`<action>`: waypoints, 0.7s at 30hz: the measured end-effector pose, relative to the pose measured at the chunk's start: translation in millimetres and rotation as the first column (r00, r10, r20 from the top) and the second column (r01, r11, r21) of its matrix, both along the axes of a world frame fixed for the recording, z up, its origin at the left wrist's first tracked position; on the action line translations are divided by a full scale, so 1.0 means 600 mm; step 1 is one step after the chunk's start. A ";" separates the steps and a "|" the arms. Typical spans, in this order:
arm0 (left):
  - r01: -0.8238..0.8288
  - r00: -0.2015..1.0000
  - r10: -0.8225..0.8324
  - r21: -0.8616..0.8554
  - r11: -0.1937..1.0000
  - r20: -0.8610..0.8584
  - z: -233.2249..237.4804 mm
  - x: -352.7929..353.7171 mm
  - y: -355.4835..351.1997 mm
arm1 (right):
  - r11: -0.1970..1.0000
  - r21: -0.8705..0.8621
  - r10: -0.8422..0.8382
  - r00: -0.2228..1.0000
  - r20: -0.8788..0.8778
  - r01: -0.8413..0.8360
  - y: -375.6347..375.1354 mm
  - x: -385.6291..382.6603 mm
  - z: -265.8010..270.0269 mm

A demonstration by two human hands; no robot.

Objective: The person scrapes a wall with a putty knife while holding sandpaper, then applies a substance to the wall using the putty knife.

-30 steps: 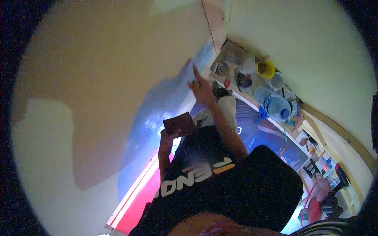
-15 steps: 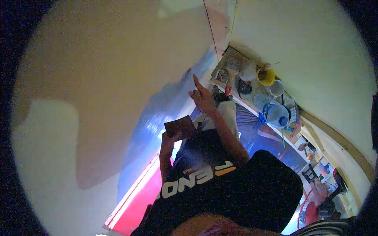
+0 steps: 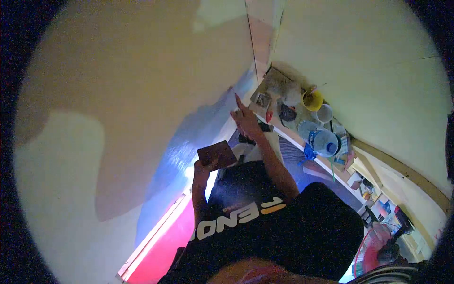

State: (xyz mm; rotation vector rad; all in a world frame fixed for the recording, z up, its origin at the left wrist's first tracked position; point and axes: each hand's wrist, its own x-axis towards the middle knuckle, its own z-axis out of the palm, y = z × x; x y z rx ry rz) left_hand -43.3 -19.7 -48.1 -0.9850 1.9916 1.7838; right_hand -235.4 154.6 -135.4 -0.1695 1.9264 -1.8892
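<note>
My left hand (image 3: pixel 205 166) grips a flat brown rectangular piece (image 3: pixel 217 155), perhaps folded sandpaper, held in front of my dark shirt (image 3: pixel 279 232). Farther forward is my right hand (image 3: pixel 246 122), its index finger stretched out towards the wall (image 3: pixel 142 85) and the other fingers partly bent; nothing shows in it. The fingertip overlaps the blue-lit strip of wall in this view. Close to the right hand's right side, a board (image 3: pixel 275 85) carries a small square tray (image 3: pixel 261 100), a red-tipped item (image 3: pixel 269 116) and a dark container (image 3: pixel 287 112).
Along the board stand a yellow cup (image 3: pixel 312 100), a white cup (image 3: pixel 324 113) and a clear water bottle (image 3: pixel 326 142). A blue cloth-like item (image 3: pixel 309 151) hangs at its edge. A fan (image 3: pixel 373 244) is at lower right. A bright pink panel (image 3: pixel 165 246) lies lower left.
The view has shifted slightly, so the board and cups sit a little left and lower. My right hand has moved slightly, finger still extended; my left hand keeps holding the brown piece.
</note>
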 end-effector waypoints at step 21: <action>-0.123 0.968 0.139 0.088 0.989 -0.209 0.044 -0.022 0.028 | 0.998 0.051 0.040 0.999 -0.005 -0.040 -0.035 0.033 0.065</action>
